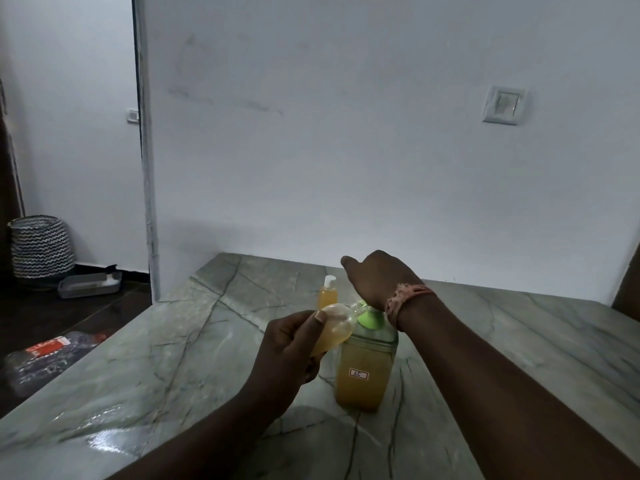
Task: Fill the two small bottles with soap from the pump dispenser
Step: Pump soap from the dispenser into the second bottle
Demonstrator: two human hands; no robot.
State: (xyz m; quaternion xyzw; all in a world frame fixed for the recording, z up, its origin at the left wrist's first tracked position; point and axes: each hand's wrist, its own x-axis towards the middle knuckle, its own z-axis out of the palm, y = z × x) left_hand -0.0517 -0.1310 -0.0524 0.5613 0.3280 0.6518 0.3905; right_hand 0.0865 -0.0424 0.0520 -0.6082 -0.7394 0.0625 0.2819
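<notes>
Pinched between the thumb and curled fingers of the left hand [287, 344], a small bottle [332, 327] lies tilted on its side with its open neck held against the green pump head of the dispenser [363, 368]. The right hand [375, 278] sits on top of that pump, wrist bent, thumb sticking out; its fingers are hidden behind the hand, so I cannot tell whether they are flat or curled. The held bottle looks part full of yellow soap. Just behind the dispenser, by the wall, the second bottle [327, 292] stands upright, capped and apparently filled. The main risk is soap missing the neck: the spout is hidden under the right wrist, and if the neck slips off it during a press, soap would run down the dispenser onto the counter [519, 341]. Tilted this far, the bottle could also spill back out as it fills. A hard press might tip the dispenser, which nothing steadies at its base.
</notes>
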